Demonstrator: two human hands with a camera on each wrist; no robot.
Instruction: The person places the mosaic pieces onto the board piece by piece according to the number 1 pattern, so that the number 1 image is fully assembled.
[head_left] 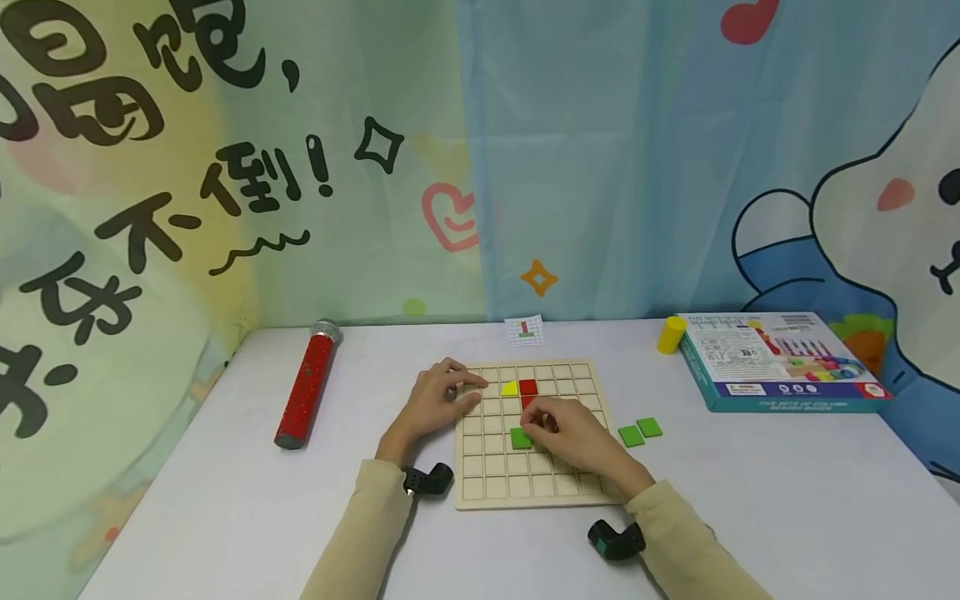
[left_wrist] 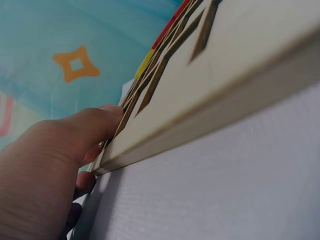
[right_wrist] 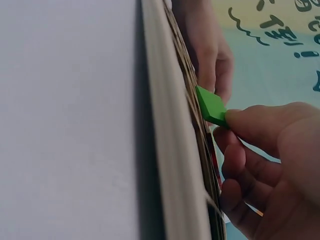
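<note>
Pinching a green tile [head_left: 520,438] at its 3 o'clock edge, the right hand [head_left: 573,440] tilts it over the board [head_left: 480,487]; the left hand [head_left: 435,403], fingers flat, presses the board's 9 o'clock rim.

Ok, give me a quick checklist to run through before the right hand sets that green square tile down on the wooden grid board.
1. Right hand pinches the green square tile: ok.
2. Tile seated flat in a cell: not ok; in the right wrist view it sits tilted, one edge raised.
3. Left hand rests on the wooden grid board at its left edge, steadying it: ok.
4. Red tiles and yellow quarter-round tile lie in cells: ok.
5. Two spare green square tiles lie on the white table beside the board: ok.
6. Cell under the tile free: cannot tell.
</note>
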